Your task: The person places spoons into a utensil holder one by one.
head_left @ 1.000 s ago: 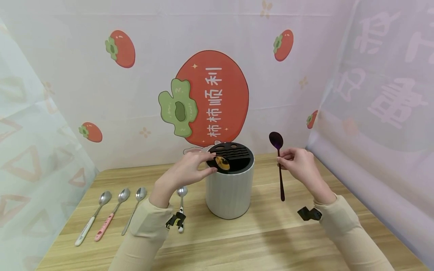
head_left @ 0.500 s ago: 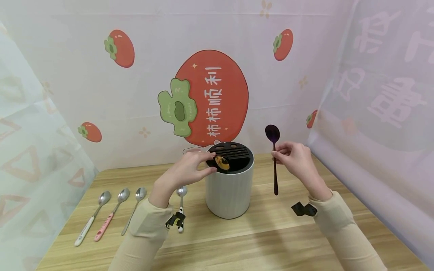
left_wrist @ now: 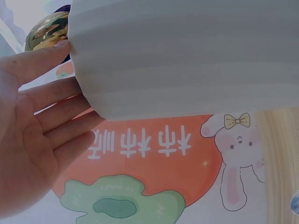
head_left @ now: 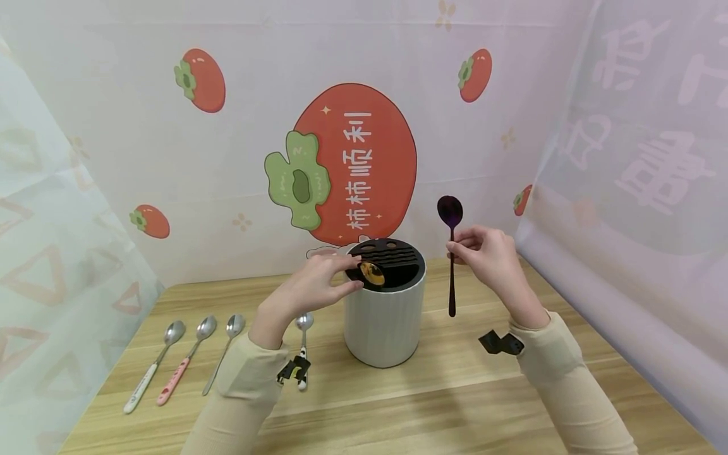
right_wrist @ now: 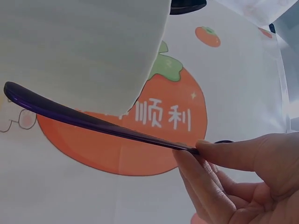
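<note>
A white ribbed utensil holder (head_left: 384, 328) with a black slotted lid (head_left: 389, 254) stands upright on the wooden table. The bowl of a gold spoon (head_left: 372, 273) sticks up from the lid's left side. My left hand (head_left: 309, 284) touches the holder's rim beside that bowl, thumb and fingers spread and fairly straight, as the left wrist view shows. Right of the holder, my right hand (head_left: 486, 256) pinches a dark purple spoon (head_left: 450, 212) between thumb and fingertips. It hangs nearly vertical, bowl up, above the table. In the right wrist view its handle (right_wrist: 93, 119) reaches across past the holder.
Three spoons lie at the left: one with a white handle (head_left: 141, 387), one with a pink handle (head_left: 173, 380) and a plain metal one (head_left: 218, 365). A spoon with a black-and-white handle (head_left: 303, 351) lies partly behind the left wrist. A persimmon-print cloth (head_left: 244, 158) hangs behind.
My right hand has moved left and up with the dark purple spoon, nearer to the holder. My left hand stays at the rim.
</note>
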Action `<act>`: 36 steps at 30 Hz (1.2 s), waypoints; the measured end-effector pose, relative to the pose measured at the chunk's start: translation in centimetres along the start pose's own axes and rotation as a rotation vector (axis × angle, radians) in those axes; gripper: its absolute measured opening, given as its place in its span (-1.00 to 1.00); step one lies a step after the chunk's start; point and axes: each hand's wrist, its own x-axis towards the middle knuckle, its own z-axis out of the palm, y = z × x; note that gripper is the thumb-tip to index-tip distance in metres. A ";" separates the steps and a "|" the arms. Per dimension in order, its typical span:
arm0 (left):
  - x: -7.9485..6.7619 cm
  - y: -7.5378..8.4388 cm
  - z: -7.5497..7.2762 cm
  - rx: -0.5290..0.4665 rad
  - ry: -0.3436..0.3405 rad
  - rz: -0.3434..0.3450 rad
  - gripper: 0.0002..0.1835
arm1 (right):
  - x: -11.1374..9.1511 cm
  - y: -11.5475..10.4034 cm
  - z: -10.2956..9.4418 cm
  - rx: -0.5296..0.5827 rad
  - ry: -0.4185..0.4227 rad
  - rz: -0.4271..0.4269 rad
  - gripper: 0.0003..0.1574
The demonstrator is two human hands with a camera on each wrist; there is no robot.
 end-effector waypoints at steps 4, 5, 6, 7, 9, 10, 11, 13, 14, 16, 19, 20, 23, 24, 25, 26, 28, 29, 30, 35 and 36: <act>0.1 -0.1 0.0 0.019 0.007 0.014 -0.52 | 0.3 -0.7 0.0 0.013 0.001 -0.017 -0.77; 0.1 -0.1 0.0 0.024 0.006 0.014 -0.52 | 0.4 -0.9 0.1 0.014 0.000 -0.023 -0.78; 0.0 -0.1 0.0 0.023 0.006 0.014 -0.52 | 0.4 -1.0 0.1 0.015 0.001 -0.028 -0.78; 0.0 0.0 0.0 0.022 0.007 0.014 -0.52 | 0.5 -1.2 0.1 0.017 0.000 -0.031 -0.78; 0.0 0.0 -0.1 0.020 0.005 0.011 -0.51 | 0.7 -1.5 0.0 0.015 0.004 -0.036 -0.80; 0.0 0.0 -0.1 0.020 0.006 0.010 -0.51 | 0.8 -1.6 0.0 0.014 0.007 -0.039 -0.80; 0.0 0.0 -0.1 0.019 0.005 0.009 -0.51 | 0.8 -1.7 0.0 0.012 0.010 -0.040 -0.80; 0.0 0.0 -0.1 0.016 0.008 0.012 -0.51 | 1.0 -2.0 0.0 0.008 0.019 -0.044 -0.80; 0.0 0.0 -0.1 0.016 0.007 0.009 -0.51 | 1.1 -2.1 0.0 0.003 0.025 -0.047 -0.79; 0.0 -0.1 -0.1 0.013 0.006 0.009 -0.51 | 1.2 -2.3 0.0 0.011 0.034 -0.046 -0.79; 0.0 -0.1 -0.1 0.009 0.002 0.008 -0.52 | 1.4 -2.6 0.1 0.032 0.038 -0.038 -0.79; 0.0 -0.1 -0.1 0.009 -0.001 0.005 -0.52 | 1.4 -2.6 0.1 0.036 0.038 -0.034 -0.79; 0.0 0.0 -0.1 0.007 -0.004 0.007 -0.51 | 1.6 -2.8 0.2 0.048 0.032 -0.030 -0.79; 0.0 0.0 -0.1 0.008 -0.005 0.006 -0.52 | 1.6 -2.8 0.3 0.054 0.031 -0.031 -0.79; 0.0 0.0 -0.1 0.008 -0.005 0.006 -0.52 | 1.7 -2.9 0.3 0.056 0.029 -0.031 -0.79; 0.0 0.0 -0.1 0.008 -0.005 0.005 -0.52 | 1.7 -3.0 0.3 0.060 0.028 -0.034 -0.78; 0.0 0.0 -0.1 0.007 -0.002 0.008 -0.51 | 1.9 -3.1 0.3 0.075 0.029 -0.042 -0.79; 0.0 0.0 -0.1 0.009 -0.003 0.006 -0.51 | 2.0 -3.2 0.3 0.083 0.031 -0.046 -0.79; 0.0 -0.1 -0.1 0.011 -0.002 0.006 -0.51 | 2.1 -3.4 0.2 0.089 0.034 -0.049 -0.79; 0.0 -0.1 0.0 0.009 0.004 0.009 -0.51 | 2.5 -3.8 0.3 0.119 0.039 -0.063 -0.79; 0.0 -0.1 0.0 0.006 0.006 0.010 -0.51 | 2.5 -3.9 0.3 0.123 0.039 -0.063 -0.79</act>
